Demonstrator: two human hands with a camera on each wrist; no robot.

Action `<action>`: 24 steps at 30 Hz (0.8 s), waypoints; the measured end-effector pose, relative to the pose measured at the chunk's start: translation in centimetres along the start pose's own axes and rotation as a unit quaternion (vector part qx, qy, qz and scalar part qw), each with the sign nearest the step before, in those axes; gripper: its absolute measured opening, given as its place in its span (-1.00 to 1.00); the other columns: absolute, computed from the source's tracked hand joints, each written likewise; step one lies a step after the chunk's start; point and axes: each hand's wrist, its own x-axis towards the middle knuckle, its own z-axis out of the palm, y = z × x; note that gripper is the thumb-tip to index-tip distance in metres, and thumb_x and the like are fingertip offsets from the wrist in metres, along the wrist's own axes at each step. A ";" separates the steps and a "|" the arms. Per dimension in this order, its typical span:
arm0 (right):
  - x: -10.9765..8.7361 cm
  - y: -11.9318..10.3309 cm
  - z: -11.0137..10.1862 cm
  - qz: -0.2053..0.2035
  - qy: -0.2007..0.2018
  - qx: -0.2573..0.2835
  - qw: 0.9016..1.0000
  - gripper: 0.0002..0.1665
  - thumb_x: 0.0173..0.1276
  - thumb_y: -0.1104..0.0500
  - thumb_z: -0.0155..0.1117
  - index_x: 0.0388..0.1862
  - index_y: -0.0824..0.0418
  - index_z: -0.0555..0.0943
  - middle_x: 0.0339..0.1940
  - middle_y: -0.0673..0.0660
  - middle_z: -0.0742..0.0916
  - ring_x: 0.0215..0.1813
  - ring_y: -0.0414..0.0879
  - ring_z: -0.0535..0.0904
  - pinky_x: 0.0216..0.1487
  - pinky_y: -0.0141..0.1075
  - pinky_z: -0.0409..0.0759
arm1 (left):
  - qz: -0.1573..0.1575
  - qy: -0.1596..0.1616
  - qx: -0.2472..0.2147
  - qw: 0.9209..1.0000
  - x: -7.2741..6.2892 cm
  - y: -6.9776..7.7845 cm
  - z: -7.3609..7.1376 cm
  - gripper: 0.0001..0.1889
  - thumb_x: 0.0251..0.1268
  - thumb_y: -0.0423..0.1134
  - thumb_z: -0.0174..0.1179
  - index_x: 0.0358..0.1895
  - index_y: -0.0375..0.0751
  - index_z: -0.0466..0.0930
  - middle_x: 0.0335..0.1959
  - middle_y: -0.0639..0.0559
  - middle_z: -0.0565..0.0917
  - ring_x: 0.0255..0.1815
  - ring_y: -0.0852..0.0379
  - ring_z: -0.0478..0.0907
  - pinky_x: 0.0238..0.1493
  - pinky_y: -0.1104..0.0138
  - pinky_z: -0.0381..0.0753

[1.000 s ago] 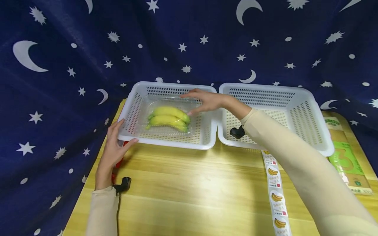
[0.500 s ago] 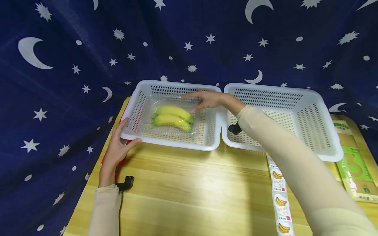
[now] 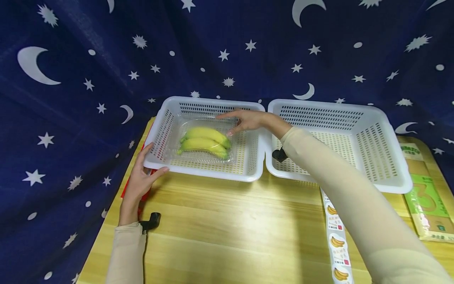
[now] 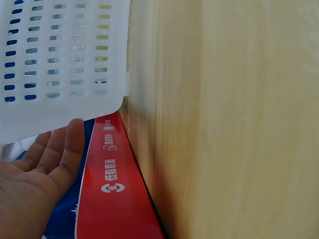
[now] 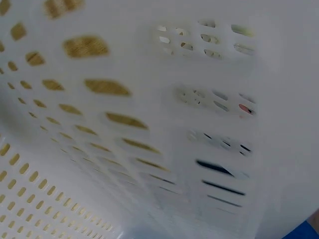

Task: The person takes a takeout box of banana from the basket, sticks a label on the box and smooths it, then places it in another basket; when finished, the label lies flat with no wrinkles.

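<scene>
A clear plastic box (image 3: 170, 156) with yellow bananas (image 3: 203, 142) inside lies in the left white basket (image 3: 213, 174). My right hand (image 3: 244, 120) reaches over this basket's right wall, thumb and index finger spread, fingertips right at the box's right end. My left hand (image 3: 139, 179) is at the basket's front left corner, thumb by the front rim and fingers along the left side. The left wrist view shows straight, relaxed fingers (image 4: 65, 149) close against the basket's perforated wall (image 4: 65, 55). Perforated white basket wall (image 5: 164, 149) fills the right wrist view; the hand is hidden there.
A second white basket (image 3: 393, 157) stands beside the first, on its right. A strip of banana stickers (image 3: 337, 240) runs toward the table's front. A green-and-brown packet (image 3: 425, 197) lies far right, and a red packet (image 4: 114, 184) sits at the left basket's corner.
The head view has shifted slightly. Both hands keep nearly the same place at the left basket and the clear box, and the bananas lie as before.
</scene>
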 end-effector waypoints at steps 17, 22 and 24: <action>-0.3 -0.5 -0.1 0.035 -0.009 0.060 0.998 -0.09 0.33 0.12 0.36 0.58 -0.03 0.14 0.62 0.08 0.10 0.16 0.14 0.54 -0.03 0.05 0.67 | -0.025 0.015 0.021 0.999 -0.1 0.3 0.1 0.02 0.12 -0.47 0.37 0.57 0.11 -0.03 0.53 -0.13 0.09 0.47 -0.20 0.15 0.47 0.19 0.26; -0.5 -0.5 0.0 0.041 0.001 0.119 0.992 -0.10 0.33 0.19 0.35 0.56 -0.09 0.16 0.59 0.14 0.01 0.04 0.15 0.57 -0.11 0.02 0.71 | -0.028 0.014 0.017 0.999 0.0 0.3 0.2 0.02 0.12 -0.48 0.37 0.57 0.10 -0.04 0.54 -0.13 0.07 0.48 -0.20 0.13 0.49 -0.07 0.17; -0.6 -0.4 0.0 0.035 0.011 0.142 0.989 -0.12 0.33 0.21 0.34 0.55 -0.10 0.18 0.58 0.13 0.02 0.00 0.14 0.58 -0.10 0.02 0.71 | -0.028 0.013 0.012 0.999 0.0 0.3 0.2 0.02 0.12 -0.49 0.36 0.58 0.09 -0.04 0.54 -0.14 0.07 0.48 -0.20 0.13 0.50 0.05 0.21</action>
